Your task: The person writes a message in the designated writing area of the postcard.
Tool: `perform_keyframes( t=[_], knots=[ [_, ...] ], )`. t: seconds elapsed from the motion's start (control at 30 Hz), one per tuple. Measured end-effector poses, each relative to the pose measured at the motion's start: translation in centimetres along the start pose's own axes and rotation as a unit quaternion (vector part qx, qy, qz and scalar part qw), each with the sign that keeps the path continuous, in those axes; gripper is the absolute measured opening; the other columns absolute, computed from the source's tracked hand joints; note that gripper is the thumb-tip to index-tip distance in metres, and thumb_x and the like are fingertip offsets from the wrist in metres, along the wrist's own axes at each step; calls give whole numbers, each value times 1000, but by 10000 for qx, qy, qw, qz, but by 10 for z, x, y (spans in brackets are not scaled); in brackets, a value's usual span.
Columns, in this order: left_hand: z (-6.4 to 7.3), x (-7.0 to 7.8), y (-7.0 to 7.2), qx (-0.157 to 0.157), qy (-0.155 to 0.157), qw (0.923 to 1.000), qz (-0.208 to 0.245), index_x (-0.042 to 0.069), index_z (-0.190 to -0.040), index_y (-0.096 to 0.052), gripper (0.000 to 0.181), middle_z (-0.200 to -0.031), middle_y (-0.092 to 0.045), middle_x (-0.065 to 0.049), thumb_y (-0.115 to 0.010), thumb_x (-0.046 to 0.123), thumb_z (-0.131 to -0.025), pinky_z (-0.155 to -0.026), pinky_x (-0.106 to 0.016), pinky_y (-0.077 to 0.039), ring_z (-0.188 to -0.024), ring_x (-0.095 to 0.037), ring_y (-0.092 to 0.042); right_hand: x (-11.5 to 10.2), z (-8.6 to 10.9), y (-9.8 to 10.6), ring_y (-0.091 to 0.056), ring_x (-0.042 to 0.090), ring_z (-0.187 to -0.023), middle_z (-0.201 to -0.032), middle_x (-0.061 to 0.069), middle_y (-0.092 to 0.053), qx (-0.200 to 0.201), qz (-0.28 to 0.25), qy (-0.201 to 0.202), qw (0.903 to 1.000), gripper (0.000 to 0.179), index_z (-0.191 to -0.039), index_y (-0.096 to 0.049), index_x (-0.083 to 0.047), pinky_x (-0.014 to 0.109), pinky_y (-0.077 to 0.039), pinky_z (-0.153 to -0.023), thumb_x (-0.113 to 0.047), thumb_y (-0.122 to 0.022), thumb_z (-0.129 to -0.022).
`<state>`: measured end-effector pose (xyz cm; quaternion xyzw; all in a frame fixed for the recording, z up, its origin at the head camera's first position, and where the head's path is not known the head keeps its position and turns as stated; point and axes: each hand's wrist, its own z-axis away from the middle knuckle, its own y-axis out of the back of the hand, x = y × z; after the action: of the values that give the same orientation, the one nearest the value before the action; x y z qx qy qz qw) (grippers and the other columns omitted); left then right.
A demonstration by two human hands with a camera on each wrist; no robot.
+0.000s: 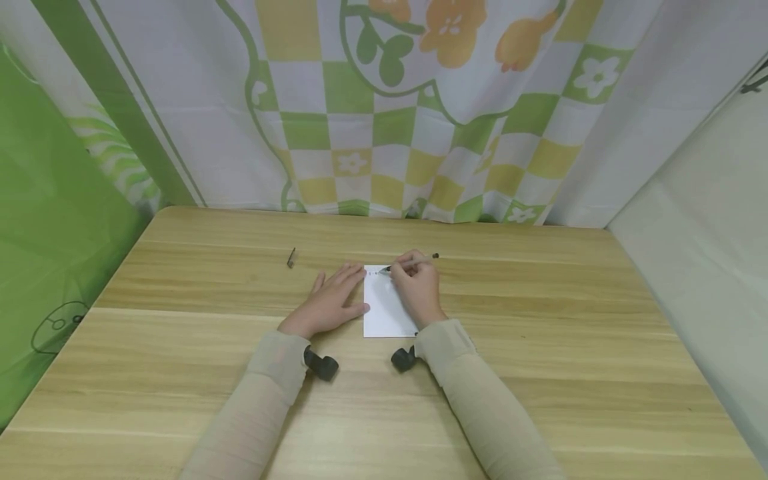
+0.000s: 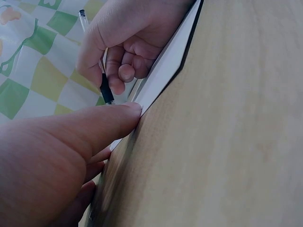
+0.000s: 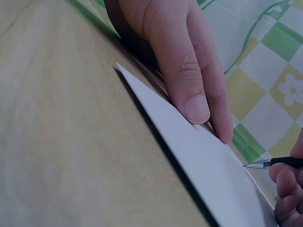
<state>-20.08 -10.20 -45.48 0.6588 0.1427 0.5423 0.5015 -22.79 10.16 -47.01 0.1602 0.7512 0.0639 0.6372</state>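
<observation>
A white sheet of paper (image 1: pixel 387 310), perhaps a small pad, lies on the wooden table with a few small marks near its top edge. My right hand (image 1: pixel 419 288) pinches a pen (image 1: pixel 414 263) with a black grip, its tip at the marks near the top of the paper. In the right wrist view the tip of the pen (image 3: pixel 258 165) meets the far part of the sheet (image 3: pixel 189 156). My left hand (image 1: pixel 327 303) lies with fingers extended along the left edge, and its thumb (image 2: pixel 118 118) presses on the paper's border.
A pen cap (image 1: pixel 291 258) lies on the table (image 1: pixel 210 280), to the left beyond the left hand. A patterned curtain (image 1: pixel 384 133) hangs along the table's back edge. Each wrist wears a black camera, such as the left one (image 1: pixel 323 365).
</observation>
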Motion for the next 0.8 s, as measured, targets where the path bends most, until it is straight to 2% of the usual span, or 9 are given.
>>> perform_keyframes(
  t=[0.3, 0.8],
  knots=[
    [-1, -2, -2, -19, 26, 10000, 7, 7, -161, -26, 74, -169, -16, -10, -57, 41, -102, -120, -63, 7, -156, -29, -4, 1, -1, 0, -60, 17, -81, -96, 1, -67, -1, 55, 6, 10000, 12, -86, -70, -5, 26, -50, -65, -14, -63, -89],
    [0, 1, 0, 9, 27, 10000, 28, 7, -160, -28, 73, -169, -17, -12, -58, 39, -102, -120, -64, 6, -156, -31, -6, 0, 0, 0, -58, 17, -80, -96, 2, -67, 21, 41, 47, 10000, 10, -86, -70, -6, 24, -47, -63, -12, -62, -88]
  ],
)
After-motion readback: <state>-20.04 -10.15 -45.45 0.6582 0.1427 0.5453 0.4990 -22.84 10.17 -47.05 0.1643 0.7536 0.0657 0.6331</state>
